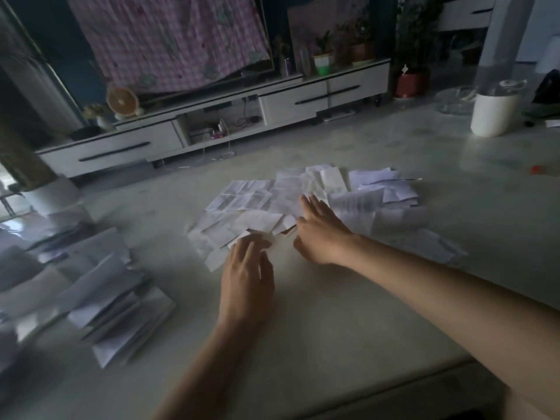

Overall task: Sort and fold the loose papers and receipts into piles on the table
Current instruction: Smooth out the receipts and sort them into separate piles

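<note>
A spread of loose white papers and receipts (pixel 357 201) lies across the middle of the pale table (pixel 333 313). My right hand (pixel 321 234) reaches over the near edge of that spread, fingers stretched out and touching the sheets. My left hand (pixel 247 274) is just left of it, its fingertips on a small white slip (pixel 257 236) at the front of the spread; whether it pinches the slip is blurred. Folded papers (pixel 100 298) lie in stacked piles at the left of the table.
A white cylindrical container (pixel 494 115) stands at the far right of the table, with a small red object (pixel 535 169) nearby. Beyond the table runs a low white TV cabinet (pixel 212 122) with plants and a pink checked cloth above it.
</note>
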Demonstrator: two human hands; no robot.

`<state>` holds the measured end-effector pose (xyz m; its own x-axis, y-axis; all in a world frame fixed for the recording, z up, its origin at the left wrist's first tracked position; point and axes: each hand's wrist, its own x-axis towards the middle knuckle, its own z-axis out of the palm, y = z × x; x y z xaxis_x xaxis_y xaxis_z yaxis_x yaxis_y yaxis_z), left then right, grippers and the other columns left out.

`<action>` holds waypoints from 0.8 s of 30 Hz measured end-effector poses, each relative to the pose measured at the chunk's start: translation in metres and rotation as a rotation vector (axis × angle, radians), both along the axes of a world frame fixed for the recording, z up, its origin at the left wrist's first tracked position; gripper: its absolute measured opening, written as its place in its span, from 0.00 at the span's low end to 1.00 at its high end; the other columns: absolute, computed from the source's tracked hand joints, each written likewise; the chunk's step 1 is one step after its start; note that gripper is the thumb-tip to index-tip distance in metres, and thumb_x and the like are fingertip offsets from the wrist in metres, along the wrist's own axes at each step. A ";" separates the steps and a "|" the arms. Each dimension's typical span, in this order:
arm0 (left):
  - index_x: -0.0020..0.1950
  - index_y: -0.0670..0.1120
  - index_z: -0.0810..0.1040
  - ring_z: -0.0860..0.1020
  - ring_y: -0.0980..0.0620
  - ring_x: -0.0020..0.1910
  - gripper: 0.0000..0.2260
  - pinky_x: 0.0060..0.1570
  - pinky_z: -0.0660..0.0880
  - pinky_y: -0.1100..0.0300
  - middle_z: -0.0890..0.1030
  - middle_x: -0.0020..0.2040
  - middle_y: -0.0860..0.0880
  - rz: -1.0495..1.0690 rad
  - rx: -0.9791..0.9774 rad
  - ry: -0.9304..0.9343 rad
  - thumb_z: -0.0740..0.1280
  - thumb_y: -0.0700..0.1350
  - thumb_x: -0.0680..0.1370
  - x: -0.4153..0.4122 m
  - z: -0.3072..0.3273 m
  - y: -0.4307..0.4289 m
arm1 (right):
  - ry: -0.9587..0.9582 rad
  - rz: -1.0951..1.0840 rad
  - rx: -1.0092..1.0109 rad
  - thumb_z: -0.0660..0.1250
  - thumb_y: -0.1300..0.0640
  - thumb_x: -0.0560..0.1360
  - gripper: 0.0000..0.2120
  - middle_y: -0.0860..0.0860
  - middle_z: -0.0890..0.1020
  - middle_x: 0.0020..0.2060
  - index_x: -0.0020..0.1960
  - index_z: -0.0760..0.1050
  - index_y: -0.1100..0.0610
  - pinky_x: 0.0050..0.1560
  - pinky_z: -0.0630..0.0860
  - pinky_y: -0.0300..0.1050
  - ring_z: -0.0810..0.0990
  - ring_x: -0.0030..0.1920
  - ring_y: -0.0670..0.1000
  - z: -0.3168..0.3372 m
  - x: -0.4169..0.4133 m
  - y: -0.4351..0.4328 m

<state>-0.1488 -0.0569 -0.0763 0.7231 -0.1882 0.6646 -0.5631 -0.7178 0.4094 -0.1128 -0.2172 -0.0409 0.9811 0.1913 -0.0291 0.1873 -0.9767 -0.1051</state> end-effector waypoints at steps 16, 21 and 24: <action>0.65 0.42 0.70 0.68 0.43 0.64 0.16 0.62 0.63 0.53 0.70 0.65 0.43 0.126 0.577 0.305 0.60 0.46 0.78 0.011 0.040 -0.007 | -0.213 0.056 0.352 0.62 0.60 0.75 0.22 0.58 0.68 0.67 0.67 0.65 0.64 0.65 0.64 0.44 0.67 0.66 0.57 0.008 -0.023 0.001; 0.70 0.42 0.64 0.70 0.49 0.61 0.25 0.51 0.64 0.63 0.71 0.67 0.45 0.149 0.111 0.672 0.66 0.49 0.76 0.014 0.094 -0.008 | -0.237 0.005 1.110 0.64 0.67 0.72 0.19 0.56 0.77 0.61 0.63 0.74 0.62 0.59 0.73 0.43 0.75 0.61 0.53 0.036 -0.037 0.017; 0.72 0.45 0.59 0.69 0.53 0.57 0.32 0.53 0.66 0.62 0.69 0.63 0.52 0.000 -0.220 0.841 0.71 0.51 0.73 0.007 0.101 0.003 | -0.042 -0.089 1.535 0.67 0.66 0.73 0.10 0.53 0.82 0.48 0.51 0.81 0.56 0.43 0.75 0.37 0.79 0.47 0.50 0.056 -0.043 0.016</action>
